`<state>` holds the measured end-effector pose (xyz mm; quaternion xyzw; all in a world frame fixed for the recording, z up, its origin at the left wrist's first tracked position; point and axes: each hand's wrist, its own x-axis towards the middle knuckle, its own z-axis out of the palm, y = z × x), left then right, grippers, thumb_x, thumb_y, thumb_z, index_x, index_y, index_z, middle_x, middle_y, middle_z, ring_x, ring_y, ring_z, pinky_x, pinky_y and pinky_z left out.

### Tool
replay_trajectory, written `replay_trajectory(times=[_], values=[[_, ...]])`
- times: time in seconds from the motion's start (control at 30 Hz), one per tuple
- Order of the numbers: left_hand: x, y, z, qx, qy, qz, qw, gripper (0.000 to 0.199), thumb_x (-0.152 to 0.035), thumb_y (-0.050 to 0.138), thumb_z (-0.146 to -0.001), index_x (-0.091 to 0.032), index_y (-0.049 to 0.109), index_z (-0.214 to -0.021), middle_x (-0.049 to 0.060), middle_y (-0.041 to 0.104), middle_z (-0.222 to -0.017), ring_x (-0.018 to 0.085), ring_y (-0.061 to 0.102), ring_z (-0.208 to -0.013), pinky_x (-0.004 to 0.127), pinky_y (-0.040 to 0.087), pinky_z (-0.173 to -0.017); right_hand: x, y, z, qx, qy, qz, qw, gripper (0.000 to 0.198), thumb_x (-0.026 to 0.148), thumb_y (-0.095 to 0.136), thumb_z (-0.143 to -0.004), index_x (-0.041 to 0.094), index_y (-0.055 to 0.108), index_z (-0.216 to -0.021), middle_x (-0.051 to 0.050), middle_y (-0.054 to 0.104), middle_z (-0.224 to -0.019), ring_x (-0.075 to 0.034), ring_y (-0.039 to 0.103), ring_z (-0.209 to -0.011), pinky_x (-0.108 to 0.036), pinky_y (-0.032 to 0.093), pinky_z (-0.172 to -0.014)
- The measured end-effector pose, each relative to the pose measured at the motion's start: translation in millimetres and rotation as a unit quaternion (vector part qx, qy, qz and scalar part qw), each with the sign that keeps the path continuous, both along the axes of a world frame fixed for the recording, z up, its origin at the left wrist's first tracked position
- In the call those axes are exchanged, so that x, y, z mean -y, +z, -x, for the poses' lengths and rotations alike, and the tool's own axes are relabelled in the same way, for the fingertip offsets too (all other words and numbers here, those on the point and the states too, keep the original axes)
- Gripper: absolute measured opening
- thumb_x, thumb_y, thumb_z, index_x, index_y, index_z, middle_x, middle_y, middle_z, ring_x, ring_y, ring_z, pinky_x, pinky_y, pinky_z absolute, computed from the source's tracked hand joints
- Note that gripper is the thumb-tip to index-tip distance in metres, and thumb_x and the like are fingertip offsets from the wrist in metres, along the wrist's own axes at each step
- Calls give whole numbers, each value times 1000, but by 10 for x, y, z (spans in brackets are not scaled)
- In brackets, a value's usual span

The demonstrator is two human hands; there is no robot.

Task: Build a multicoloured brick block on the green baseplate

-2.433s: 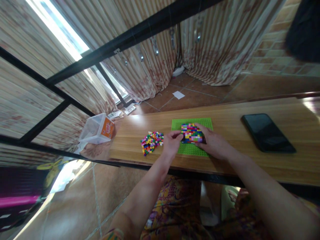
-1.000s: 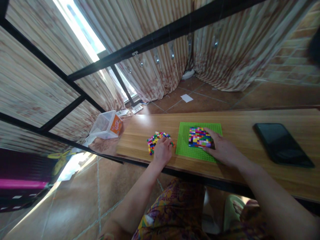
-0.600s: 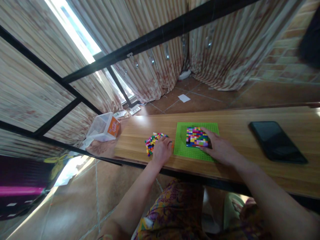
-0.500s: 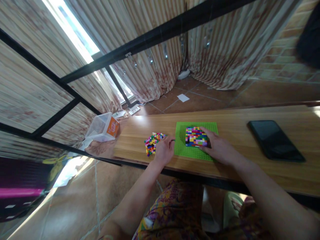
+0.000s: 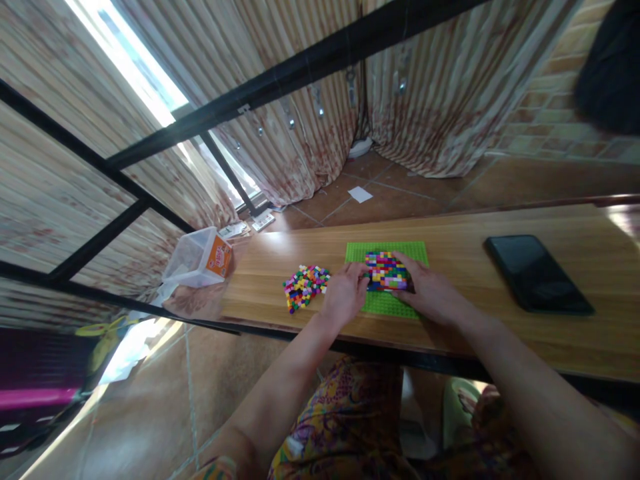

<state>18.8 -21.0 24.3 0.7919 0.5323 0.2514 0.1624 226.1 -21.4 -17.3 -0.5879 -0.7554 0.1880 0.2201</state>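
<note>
A block of many-coloured toy bricks (image 5: 387,271) rests over the green studded baseplate (image 5: 395,305) on the wooden table. From its right side my right hand (image 5: 425,287) grips the block, thumb at the near edge and fingers at the far edge. My left hand (image 5: 346,291) is at the block's left edge with its fingers pinched together. Whatever sits between those fingertips is too small and hidden to make out. To the left of that hand lies a loose pile of small coloured bricks (image 5: 304,287).
On the table's right part lies a black phone or tablet (image 5: 539,273). A clear plastic box with an orange label (image 5: 199,257) stands beyond the table's left end. Black metal bars (image 5: 300,73) cross in front of striped curtains (image 5: 310,147).
My left hand has moved right, from beside the loose pile to the left edge of the brick block. My right hand still holds the block. The whole view has shifted slightly.
</note>
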Motion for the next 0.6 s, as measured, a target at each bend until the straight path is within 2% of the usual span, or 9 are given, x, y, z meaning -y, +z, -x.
replay_trajectory(times=[0.17,0.47,0.6], values=[[-14,45,-2,-50,-21,2,999,13,-18,55,-93,-18,66,-99,7,68,-96,20,64,-89,31,51,-83,4,34,12,4,-8,20,1000,79,38,61,-86,21,30,-156,-18,60,-137,-34,67,-110,-47,54,-91],[-13,15,-25,-73,-28,-16,997,17,-22,54,-96,-19,70,-102,7,68,-98,20,64,-90,30,52,-84,-6,-47,-5,3,-2,-16,1000,79,38,62,-85,25,29,-156,-16,63,-132,-33,69,-105,-46,55,-87],[-18,-1,-29,-94,-31,-24,995,18,-21,53,-96,-19,70,-101,8,68,-97,21,64,-91,31,51,-85,-5,-21,-3,0,1,-5,1000,79,38,62,-86,23,29,-156,-17,62,-134,-34,68,-107,-47,55,-90]])
